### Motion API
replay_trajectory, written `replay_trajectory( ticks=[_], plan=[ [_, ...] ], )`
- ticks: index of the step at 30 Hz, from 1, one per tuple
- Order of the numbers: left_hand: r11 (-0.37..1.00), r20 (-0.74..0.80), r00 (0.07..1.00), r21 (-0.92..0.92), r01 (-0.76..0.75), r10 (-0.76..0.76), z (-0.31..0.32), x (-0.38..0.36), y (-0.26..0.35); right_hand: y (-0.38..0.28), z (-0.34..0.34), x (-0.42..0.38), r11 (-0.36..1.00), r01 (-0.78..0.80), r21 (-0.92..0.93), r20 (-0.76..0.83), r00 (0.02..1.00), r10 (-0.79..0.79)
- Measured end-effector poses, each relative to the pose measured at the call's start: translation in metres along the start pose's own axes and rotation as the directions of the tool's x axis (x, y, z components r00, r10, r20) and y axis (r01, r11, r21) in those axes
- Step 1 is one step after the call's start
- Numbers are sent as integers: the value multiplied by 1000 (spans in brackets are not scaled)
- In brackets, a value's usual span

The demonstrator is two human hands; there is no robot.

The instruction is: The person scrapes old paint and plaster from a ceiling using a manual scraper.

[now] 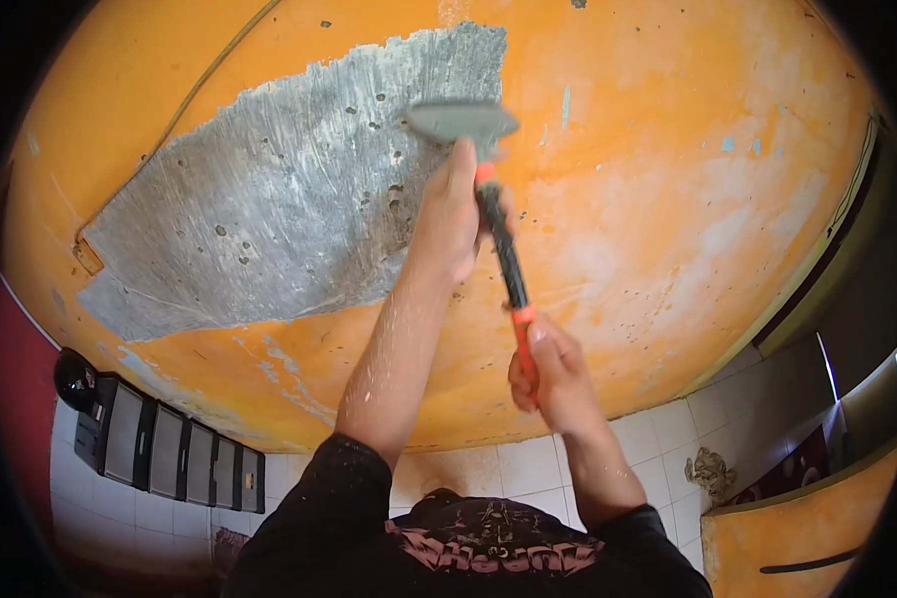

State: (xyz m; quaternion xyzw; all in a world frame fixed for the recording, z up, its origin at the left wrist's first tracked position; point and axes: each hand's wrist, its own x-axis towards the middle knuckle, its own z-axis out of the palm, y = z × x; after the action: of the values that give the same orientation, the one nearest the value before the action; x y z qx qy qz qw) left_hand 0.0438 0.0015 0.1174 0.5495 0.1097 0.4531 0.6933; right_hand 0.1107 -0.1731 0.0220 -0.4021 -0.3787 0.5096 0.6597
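Note:
A scraper with a wide grey blade [463, 121] and a long black and red handle is held up against the wall. My left hand [460, 214] is closed around the handle's upper part, with the thumb stretched toward the blade. Lower down, my right hand [553, 367] grips the red end of the handle. The blade is slightly blurred and lies over the upper right part of a bare grey patch [299, 189]. Around that patch the wall has orange paint [648, 229]. Pale flecks cover my left forearm.
A black drawer unit [169, 448] stands at the lower left with a black helmet-like object [75, 379] beside its end. A cable [194, 92] runs along the upper left wall. On the tiled floor [668, 424] lies a crumpled cloth [710, 470]. An orange ledge [807, 528] is at the lower right.

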Motion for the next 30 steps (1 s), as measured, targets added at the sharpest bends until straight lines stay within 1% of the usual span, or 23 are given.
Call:
replay_trajectory(
  ticks=[1,3,5,8,9,13,16,17,18,19,20,21,22,24,25,29,30],
  plan=[
    [1000,8,1000,-7,-27,27,8,9,8,-12,2,5,1000,20,-8,5,1000,-20],
    [999,7,1000,22,-24,24,14,11,17,-24,8,6,999,43,-18,8,999,-42],
    [1000,2,1000,24,-12,11,12,8,16,-14,9,5,999,30,-19,-23,999,-31],
    [999,-16,999,38,32,-31,-11,-12,-10,8,9,-12,999,-8,-51,-33,999,6],
    [998,-60,996,19,61,-60,-10,-19,-14,12,9,-14,998,-24,-64,-31,999,22],
    [999,-20,999,-12,34,-34,-4,-3,-1,0,8,-6,999,0,-38,-33,999,-1],
    [999,-11,999,33,-43,44,12,6,19,-18,11,0,1000,9,-20,-16,1000,-9],
    [999,8,999,13,-37,37,9,5,16,-19,11,-2,1000,4,-20,-10,1000,-4],
    [1000,-15,1000,5,-6,6,5,1,11,-19,11,-5,1000,-1,-21,-5,1000,1],
    [1000,-36,999,-4,25,-25,-1,-7,3,-4,9,-8,1000,6,-16,-12,1000,-6],
    [998,-55,997,-15,54,-55,-7,-15,-7,7,8,-13,1000,-24,-17,-13,1000,24],
    [999,-26,999,-6,47,-47,-16,-22,-19,16,6,-17,998,-53,-18,-15,999,52],
    [998,-39,997,-16,61,-61,-19,-27,-25,25,4,-18,997,-81,-16,-16,997,80],
    [994,-76,992,-32,103,-105,-25,-35,-33,35,-1,-17,999,-54,2,10,998,54],
    [993,-65,994,-83,82,-88,-26,-33,-35,35,-3,-17,999,-53,1,21,998,52],
    [997,-67,996,-40,63,-66,-21,-27,-29,25,-2,-12,996,-53,-78,16,998,54],
    [998,-67,996,-27,63,-64,-20,-27,-28,24,-2,-13,996,-53,-73,16,998,54]
  ],
)
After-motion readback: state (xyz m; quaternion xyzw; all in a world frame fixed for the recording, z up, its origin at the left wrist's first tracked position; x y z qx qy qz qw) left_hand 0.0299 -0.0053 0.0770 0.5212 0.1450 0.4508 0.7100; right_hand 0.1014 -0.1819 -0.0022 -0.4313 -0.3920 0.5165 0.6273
